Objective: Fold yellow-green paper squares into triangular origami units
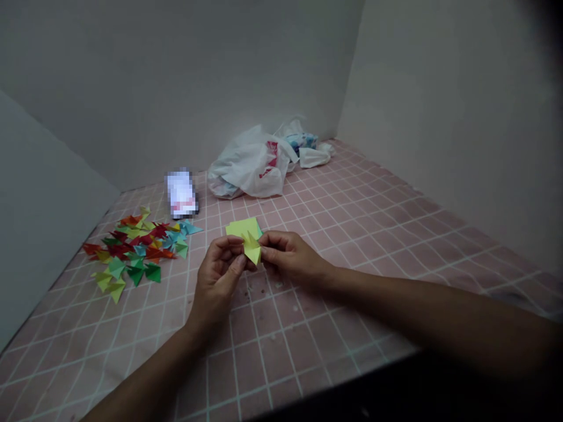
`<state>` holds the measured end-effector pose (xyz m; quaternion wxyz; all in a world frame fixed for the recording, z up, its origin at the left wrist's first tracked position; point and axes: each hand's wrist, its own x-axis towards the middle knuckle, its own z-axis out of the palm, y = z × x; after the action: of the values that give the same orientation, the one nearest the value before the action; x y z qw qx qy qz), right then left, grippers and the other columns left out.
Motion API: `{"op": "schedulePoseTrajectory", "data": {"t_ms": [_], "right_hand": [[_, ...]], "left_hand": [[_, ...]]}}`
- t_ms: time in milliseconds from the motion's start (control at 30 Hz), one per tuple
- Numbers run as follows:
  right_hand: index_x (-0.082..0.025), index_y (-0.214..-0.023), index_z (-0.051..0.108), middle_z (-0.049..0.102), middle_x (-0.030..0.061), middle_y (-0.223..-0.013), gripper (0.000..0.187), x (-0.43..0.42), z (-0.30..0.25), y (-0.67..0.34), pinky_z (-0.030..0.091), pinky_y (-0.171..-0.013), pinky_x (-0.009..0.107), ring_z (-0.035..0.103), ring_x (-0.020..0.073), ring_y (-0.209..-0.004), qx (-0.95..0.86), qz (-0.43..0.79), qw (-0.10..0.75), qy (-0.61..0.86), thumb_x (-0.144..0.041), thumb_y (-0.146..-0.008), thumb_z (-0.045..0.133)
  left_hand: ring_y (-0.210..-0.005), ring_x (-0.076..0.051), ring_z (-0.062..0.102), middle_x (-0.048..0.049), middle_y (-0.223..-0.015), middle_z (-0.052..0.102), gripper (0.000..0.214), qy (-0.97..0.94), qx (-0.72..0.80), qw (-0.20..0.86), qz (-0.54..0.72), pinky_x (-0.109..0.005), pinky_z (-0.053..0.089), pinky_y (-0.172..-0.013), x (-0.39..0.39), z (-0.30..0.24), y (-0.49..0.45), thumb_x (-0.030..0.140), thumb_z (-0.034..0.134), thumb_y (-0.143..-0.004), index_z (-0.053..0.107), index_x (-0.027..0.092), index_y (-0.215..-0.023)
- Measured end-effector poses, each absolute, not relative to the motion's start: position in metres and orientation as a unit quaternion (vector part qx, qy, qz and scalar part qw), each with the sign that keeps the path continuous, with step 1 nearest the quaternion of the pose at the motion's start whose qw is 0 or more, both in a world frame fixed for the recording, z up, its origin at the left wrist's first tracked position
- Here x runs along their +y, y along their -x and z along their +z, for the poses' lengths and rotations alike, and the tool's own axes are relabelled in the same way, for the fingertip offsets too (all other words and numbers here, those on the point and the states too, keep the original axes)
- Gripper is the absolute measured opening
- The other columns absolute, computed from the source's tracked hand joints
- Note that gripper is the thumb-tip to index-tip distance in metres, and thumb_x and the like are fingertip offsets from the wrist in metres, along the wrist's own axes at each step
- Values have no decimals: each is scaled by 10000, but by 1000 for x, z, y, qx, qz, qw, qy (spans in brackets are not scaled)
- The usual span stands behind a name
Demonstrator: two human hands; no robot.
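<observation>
A folded yellow paper crane (252, 248) is held up between my two hands, its pointed parts showing between the fingertips. My left hand (223, 268) pinches it from the left with thumb and fingers. From the other side, my right hand (294, 258) grips its edge, fingers closed. Just behind the crane lies a stack of square paper sheets (241, 226), yellow on top with a green edge peeking out at the right. To the left spreads a heap of folded paper cranes (138, 243) in red, orange, yellow, green and blue.
A phone (182, 193) with a lit, blurred screen stands behind the heap. White plastic bags (253, 161) with red print sit crumpled near the back wall, beside a blue-and-white packet (301, 140). A pink checked cloth (352, 205) covers the table, with walls on three sides.
</observation>
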<state>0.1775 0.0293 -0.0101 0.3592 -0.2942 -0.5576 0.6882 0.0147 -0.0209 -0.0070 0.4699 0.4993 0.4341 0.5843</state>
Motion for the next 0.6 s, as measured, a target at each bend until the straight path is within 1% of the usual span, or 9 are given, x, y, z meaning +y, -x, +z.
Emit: {"op": "schedulePoseTrajectory", "data": {"t_ms": [100,233,433,600], "right_hand": [[-173,-830,575,524,-60,-564,195,30,-13,-177,317,-434,192,429,65,-448,-518,730,355,271,-352,-856,649],[-178,-851,583,539,-54,-602,206,30,-16,-176,340,-455,188,455,63,-483,-478,760,360,255,-343,-827,704],[-176,-832,596,546,-52,-590,145,31,-18,-175,333,-445,192,442,62,-468,-522,734,359,246,-303,-860,660],[-172,-818,595,523,-52,-580,154,31,-17,-176,340,-456,193,451,67,-480,-515,745,345,245,-305,-856,663]], "left_hand": [[-804,-129,655,-5,-929,650,257,-505,444,455,584,-262,561,-749,-22,-6,-16,177,703,-819,597,227,-1048],[-820,-135,659,-6,-919,666,297,-510,445,440,590,-261,568,-751,-22,-5,-16,161,730,-788,590,232,-1041],[-807,-117,650,6,-888,654,256,-523,448,409,599,-234,565,-744,-23,-3,-17,146,723,-792,605,227,-1005],[-795,-111,644,17,-863,640,241,-535,453,379,604,-216,553,-723,-24,-2,-18,122,727,-777,610,229,-957]]}}
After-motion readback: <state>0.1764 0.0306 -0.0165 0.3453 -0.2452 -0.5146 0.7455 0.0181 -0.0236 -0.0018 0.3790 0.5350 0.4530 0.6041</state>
